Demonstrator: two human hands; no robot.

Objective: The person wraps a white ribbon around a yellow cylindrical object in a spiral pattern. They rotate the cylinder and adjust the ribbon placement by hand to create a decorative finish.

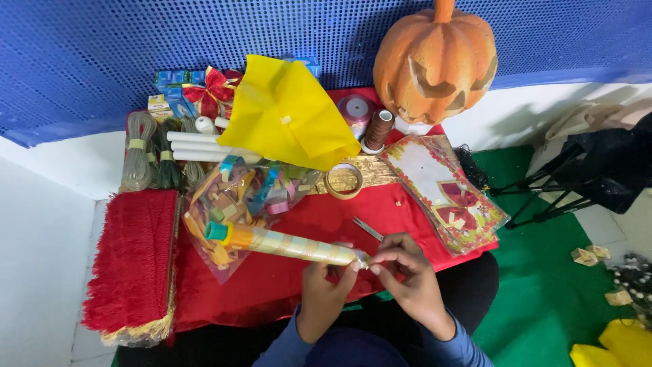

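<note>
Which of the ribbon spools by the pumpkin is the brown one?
The tall narrow brown spool, standing right of the wider pink spool, nearer the pumpkin.

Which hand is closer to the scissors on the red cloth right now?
Right. The right hand is at the near end of the wrapped paper tube, just below the scissors. The left hand grips the tube further left and lower, farther from them.

A long rolled paper tube [292, 245], pale yellow with faint checks, lay slanted above the red cloth; a teal cap closed its far left end; its near end, apparently wrapped in patterned paper, was pinched between fingers [380, 261] of both hands.
</note>
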